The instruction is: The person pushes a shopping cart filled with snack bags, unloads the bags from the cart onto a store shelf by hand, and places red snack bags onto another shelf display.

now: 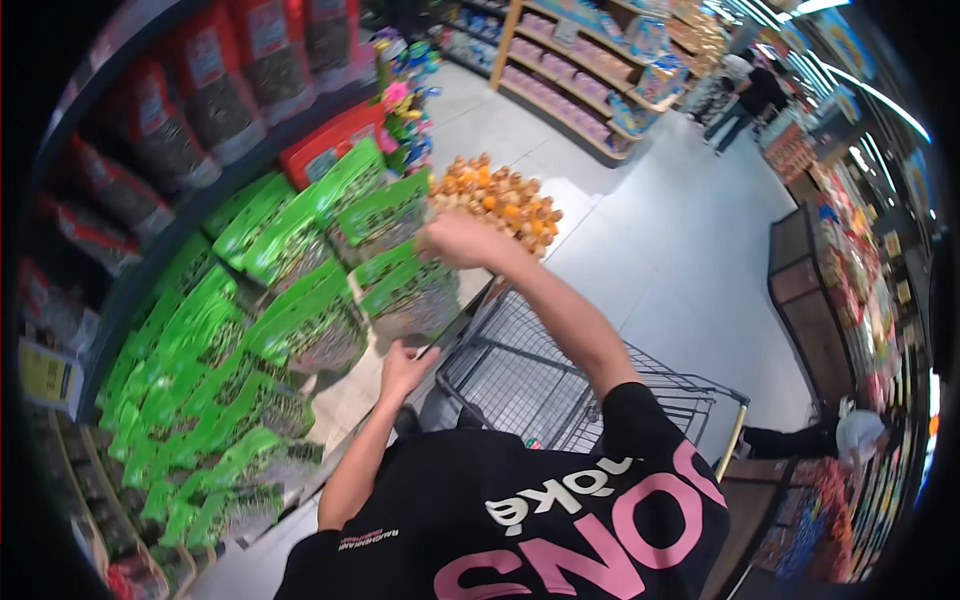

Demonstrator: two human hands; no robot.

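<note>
My right hand [462, 241] is closed on the upper right corner of a green bag [408, 305] with a clear lower part, through which dark contents show. That bag stands tilted at the front right of the display. Just below its bottom edge is my left hand [402, 372], thumb apart from the fingers; whether it touches the bag I cannot tell. Behind and to the left stand more green bags [308, 325] of the same kind, in slanted rows on a pale display surface [345, 412].
A wire shopping cart [525, 375] stands right in front of me. Red-topped bags [205, 85] fill the shelf at upper left. Orange-brown items [500, 200] are heaped beyond my right hand. Other people [750, 100] are in the far aisle, and one person [858, 437] is at right.
</note>
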